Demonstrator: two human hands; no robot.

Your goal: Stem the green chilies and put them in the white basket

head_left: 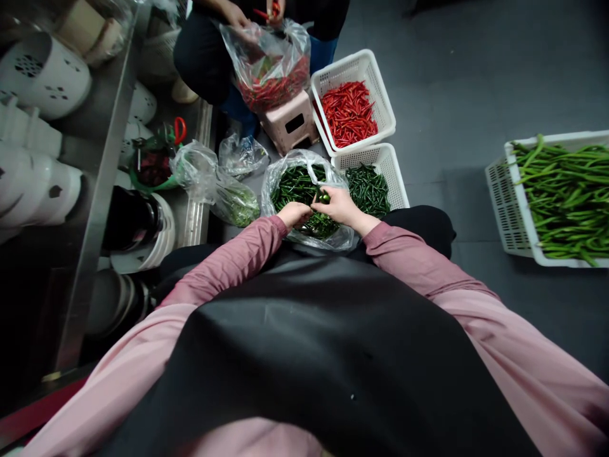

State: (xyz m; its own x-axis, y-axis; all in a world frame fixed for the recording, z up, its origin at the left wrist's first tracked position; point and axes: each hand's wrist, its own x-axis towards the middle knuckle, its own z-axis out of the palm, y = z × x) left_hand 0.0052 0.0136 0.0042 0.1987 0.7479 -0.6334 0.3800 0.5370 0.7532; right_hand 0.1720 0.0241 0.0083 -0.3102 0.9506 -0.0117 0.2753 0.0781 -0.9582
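My right hand is closed round a few dark green chili peppers, their ends showing between thumb and fingers. Close beside it, my left hand is pinched, its fingertips almost meeting the right hand's; whatever is between them is too small to make out. Both hands are above an open clear plastic bag full of green chilies. Just beyond my right hand stands a white basket with loose green chilies in it.
Red chilies fill part of another white basket. Opposite, a person's hands work over a bag of red chilies on a stool. Long green peppers heap a crate at right. A metal shelf lines the left.
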